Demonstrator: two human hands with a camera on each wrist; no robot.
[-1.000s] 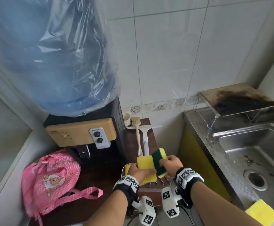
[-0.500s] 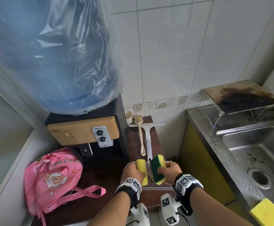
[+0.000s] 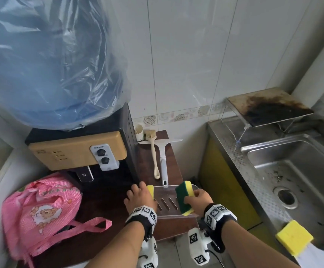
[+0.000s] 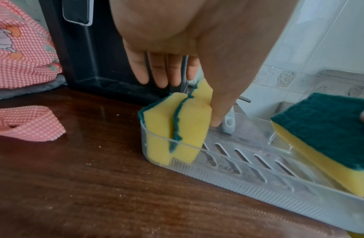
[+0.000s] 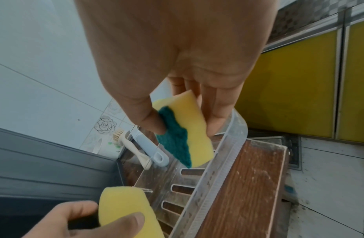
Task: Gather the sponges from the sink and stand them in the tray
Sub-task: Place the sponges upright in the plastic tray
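Bare tray (image 3: 167, 202) middle between sponges (image 4: 177, 127)

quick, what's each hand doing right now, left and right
Left hand: grips two sponges standing on edge at the left end of the clear tray.
Right hand: pinches one sponge over the tray's right end.

A pink bag (image 3: 39, 207) lies beside the water dispenser (image 3: 76, 149).

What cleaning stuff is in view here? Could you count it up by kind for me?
Sponges: 4, the left pair in the left hand, the right sponge in the right hand, the spare sponge by the sink.
Brush: 1
Squeegee: 1
Tray: 1
Total: 7
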